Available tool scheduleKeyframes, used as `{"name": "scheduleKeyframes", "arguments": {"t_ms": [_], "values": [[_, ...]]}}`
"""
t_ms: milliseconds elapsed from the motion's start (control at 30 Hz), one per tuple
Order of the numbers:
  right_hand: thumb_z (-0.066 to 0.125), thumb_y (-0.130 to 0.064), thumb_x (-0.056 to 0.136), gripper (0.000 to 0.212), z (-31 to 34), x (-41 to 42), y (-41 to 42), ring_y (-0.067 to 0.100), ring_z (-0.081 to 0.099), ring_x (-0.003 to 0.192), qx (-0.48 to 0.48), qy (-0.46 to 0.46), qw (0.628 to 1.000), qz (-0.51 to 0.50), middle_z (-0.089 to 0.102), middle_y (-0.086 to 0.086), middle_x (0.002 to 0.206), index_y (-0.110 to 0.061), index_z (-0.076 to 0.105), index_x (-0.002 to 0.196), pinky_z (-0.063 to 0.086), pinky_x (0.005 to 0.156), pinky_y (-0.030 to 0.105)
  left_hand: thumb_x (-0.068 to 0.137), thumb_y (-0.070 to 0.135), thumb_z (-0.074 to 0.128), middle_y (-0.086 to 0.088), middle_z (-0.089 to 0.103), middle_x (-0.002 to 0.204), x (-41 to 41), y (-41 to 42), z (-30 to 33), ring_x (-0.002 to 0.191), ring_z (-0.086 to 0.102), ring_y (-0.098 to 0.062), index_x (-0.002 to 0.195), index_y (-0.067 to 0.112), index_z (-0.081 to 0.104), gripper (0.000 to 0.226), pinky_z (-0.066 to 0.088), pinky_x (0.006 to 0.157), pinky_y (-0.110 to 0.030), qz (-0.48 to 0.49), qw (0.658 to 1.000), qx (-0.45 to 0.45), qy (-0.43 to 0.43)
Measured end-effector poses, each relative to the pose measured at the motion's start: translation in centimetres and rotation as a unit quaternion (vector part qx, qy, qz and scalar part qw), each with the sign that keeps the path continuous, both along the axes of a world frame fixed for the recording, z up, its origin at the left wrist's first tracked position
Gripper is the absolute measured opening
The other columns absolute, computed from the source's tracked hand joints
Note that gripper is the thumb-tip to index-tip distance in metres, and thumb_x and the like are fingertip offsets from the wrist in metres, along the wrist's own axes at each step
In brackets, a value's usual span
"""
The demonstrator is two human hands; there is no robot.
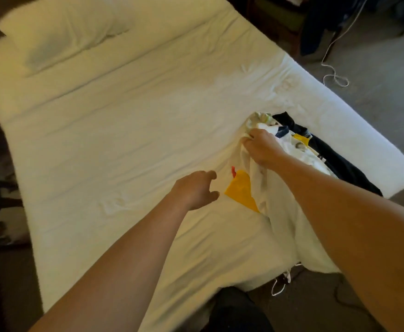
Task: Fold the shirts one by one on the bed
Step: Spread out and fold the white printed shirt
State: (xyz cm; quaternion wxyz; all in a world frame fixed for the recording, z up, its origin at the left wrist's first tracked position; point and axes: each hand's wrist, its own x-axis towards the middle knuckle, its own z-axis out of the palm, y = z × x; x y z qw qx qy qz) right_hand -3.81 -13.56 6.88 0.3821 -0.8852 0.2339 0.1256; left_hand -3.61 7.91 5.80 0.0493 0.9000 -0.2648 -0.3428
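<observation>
Your right hand [260, 147] is pinching the white shirt [282, 212] off the unfolded pile [316, 149], left hand [196, 190] fingers spreading loosely; nothing folded yet.

We note a white shirt [282, 212] bearing a yellow patch and a small red mark. The bed [124, 130] and pillow [59, 32] are off-white. The pile [316, 149] mixes white, yellow and navy-black. Floor [376, 68] grey.
</observation>
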Motion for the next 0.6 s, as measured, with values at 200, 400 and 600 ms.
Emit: {"name": "scheduleKeyframes", "arguments": {"t_ms": [200,400,600], "values": [[0.049,-0.02,0.102,0.026,7.2,-0.3,10.8,0.028,0.053,0.089,-0.013,0.029,0.989,0.142,0.061,0.017,0.102,0.002,0.063,0.103,0.032,0.059,0.03,0.079,0.065,0.073,-0.003,0.045,0.147,-6.2,8.8,4.2,0.131,0.05,-0.026,0.156,0.029,0.022,0.099,0.048,0.099,-0.043,0.065,0.993,-0.095,-0.033],[0.05,-0.013,0.093,0.015,13.2,-3.0,21.8,0.02,0.043,0.065,0.033,-0.028,0.989,0.143,0.048,0.005,0.073,-0.004,0.058,0.084,0.034,0.055,0.027,0.081,0.059,0.073,-0.003,0.043,0.145,-11.5,17.5,7.6,0.127,0.049,-0.028,0.152,0.028,0.032,0.088,0.046,0.099,-0.042,0.131,0.968,-0.118,-0.181],[0.049,-0.012,0.094,0.015,17.0,-5.5,31.5,0.017,0.037,0.065,0.045,-0.077,0.978,0.189,0.043,0.004,0.074,-0.007,0.054,0.081,0.032,0.055,0.029,0.09,0.021,0.056,-0.001,0.063,0.117,-13.5,26.3,12.4,0.102,0.057,-0.026,0.11,0.015,0.067,0.024,0.048,0.082,-0.039,0.24,0.912,-0.24,-0.23]]}}
